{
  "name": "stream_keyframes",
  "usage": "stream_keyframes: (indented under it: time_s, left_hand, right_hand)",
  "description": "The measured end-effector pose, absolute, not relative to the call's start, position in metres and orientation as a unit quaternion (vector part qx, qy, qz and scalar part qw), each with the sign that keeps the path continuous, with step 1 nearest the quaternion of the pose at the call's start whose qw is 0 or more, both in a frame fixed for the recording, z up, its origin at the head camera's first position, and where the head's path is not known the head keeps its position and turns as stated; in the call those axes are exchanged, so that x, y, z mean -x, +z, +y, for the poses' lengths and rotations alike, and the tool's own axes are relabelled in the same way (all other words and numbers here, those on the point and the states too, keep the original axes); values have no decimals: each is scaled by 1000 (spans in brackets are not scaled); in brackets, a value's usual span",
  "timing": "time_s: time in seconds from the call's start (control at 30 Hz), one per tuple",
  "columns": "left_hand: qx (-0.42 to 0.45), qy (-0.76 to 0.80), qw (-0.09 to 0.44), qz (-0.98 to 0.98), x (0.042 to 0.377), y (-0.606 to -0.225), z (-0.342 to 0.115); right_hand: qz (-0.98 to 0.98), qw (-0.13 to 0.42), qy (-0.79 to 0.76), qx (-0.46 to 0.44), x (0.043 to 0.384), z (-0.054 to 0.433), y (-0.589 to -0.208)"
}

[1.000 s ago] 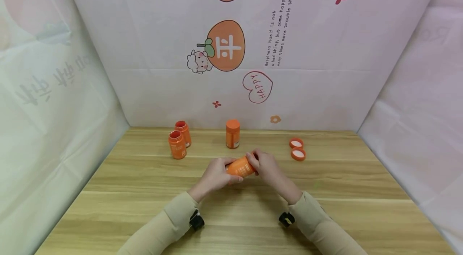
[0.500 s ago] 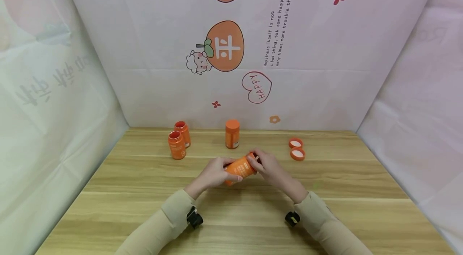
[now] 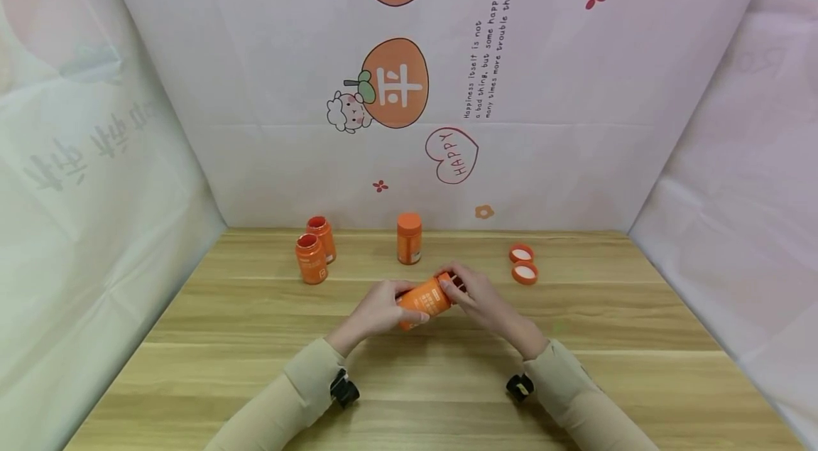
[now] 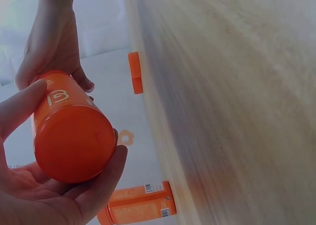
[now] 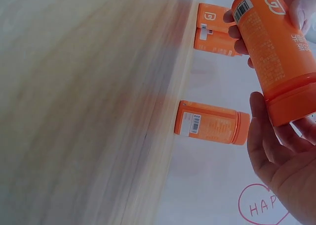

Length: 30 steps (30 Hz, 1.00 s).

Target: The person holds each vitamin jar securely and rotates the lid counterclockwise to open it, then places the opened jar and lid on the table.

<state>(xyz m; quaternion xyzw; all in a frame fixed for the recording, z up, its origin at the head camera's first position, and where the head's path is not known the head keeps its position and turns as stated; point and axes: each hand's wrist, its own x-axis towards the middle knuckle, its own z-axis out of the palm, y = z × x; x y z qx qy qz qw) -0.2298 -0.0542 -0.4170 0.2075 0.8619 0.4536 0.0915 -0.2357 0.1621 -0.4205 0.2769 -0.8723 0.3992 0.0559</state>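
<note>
Nearest are two beige sleeves point(image 3: 275, 401), a small black device point(image 3: 345, 390) at each cuff. Beyond them, above the worktop point(image 3: 422, 383), the left hand point(image 3: 375, 305) has its fingers curled round an orange bottle point(image 3: 424, 300), which tilts with its top toward two o'clock. From three o'clock the right hand point(image 3: 478, 298) pinches the bottle's orange cap point(image 5: 294, 104) between thumb and fingers. Farther off, about two o'clock from that bottle, two loose lids point(image 3: 525, 273) lie side by side, pale insides up. At ten o'clock stand two uncapped bottles point(image 3: 312, 263); near twelve, a capped bottle point(image 3: 409, 241). Behind rises a printed white sheet point(image 3: 543, 174).
</note>
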Motion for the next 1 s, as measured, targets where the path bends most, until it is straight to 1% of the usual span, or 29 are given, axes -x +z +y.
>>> stream_keyframes:
  time_s: [0.17,0.3,0.4,0.53,0.77,0.87,1.0]
  left_hand:
    - [-205,443,69,870,229,-418,-52]
    - [-211,425,42,879,227,-418,-48]
    - [-222,409,23,885,224,-417,-47]
    - [-231,387,-4,893,222,-416,-45]
    - [-225,366,-39,902,221,-416,-42]
    - [-223,353,-48,907,221,-418,-42]
    - [-222,344,-51,911,220,-419,-42]
  right_hand:
    - [-872,58,417,-248,237,161,-420]
    - [-878,71,424,-208,239,159,-419]
    - [-883,68,428,-179,240,158,-418]
    - [-885,41,441,-143,239,158,-415]
    - [-881,-44,461,-97,238,159,-411]
    - [-881,-65,462,-81,238,159,-412]
    - [-883,-80,457,-68,237,159,-412]
